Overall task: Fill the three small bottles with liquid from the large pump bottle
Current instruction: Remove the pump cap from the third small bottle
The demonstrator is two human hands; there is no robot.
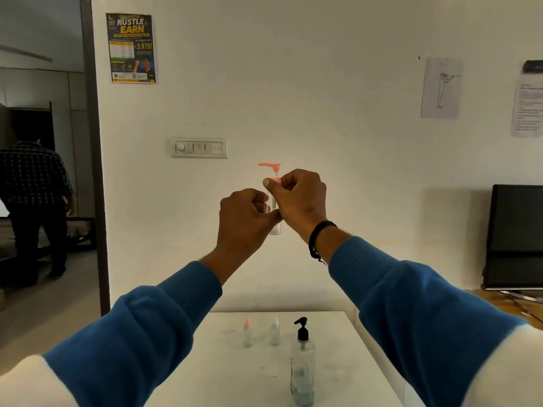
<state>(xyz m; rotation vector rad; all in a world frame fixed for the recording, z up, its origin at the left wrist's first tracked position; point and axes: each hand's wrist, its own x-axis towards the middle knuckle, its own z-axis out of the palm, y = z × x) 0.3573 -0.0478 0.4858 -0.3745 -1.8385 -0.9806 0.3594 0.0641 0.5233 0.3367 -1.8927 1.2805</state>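
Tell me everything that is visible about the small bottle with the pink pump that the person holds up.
The small pump bottle is clear, looks like plastic, and has a pink pump head with its spout pointing left. It is held upright in the air in front of the wall, well above the table. The left hand grips its body; the right hand pinches the pink collar under the pump. Its liquid level cannot be told.

Soft, even indoor light on the pale wall [323, 83]; dim doorway [41, 171] at left; wide-angle bending at edges; slight overall softness.

Office room, wall poster [132, 48], pinned notices [527, 107], monitor [514, 236]
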